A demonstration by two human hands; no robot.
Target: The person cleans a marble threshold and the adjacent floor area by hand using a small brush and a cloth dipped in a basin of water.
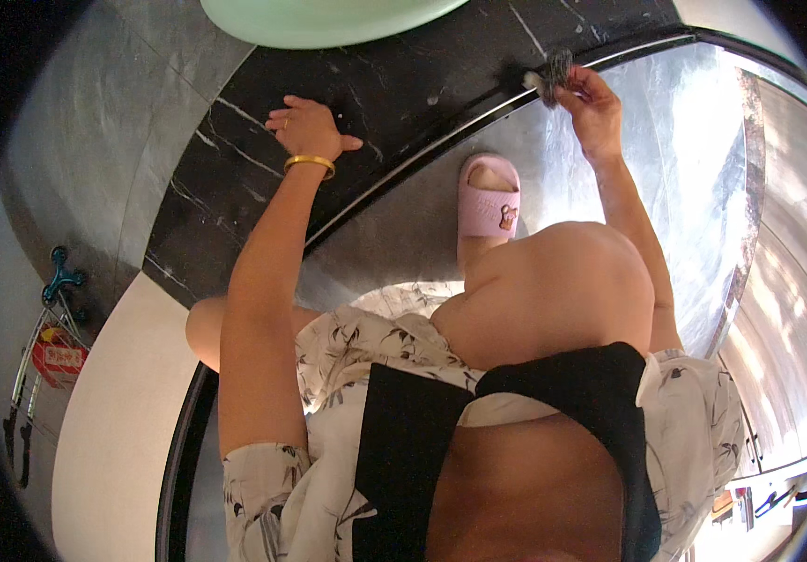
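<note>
My left hand [308,130], with a gold bangle [310,166] at the wrist and a ring on one finger, is over the black marble threshold slab [389,105]. Its fingers are spread and hold nothing; whether the palm presses on the stone is hard to tell. Between the thumb and fingers of my right hand [596,112] is a grey, wiry scouring pad [558,76], probably steel wool. The pad is at the metal door track [459,137] along the slab's edge. A small pale piece [532,80] shows beside the pad, its kind unclear.
A pale green basin [333,21] stands at the slab's far side. On the left are a folding trolley [41,330] with blue wheels and a red package [59,357]. My foot in a pink slipper [487,211] rests on grey floor tile. Shiny cabinet fronts [790,281] line the right.
</note>
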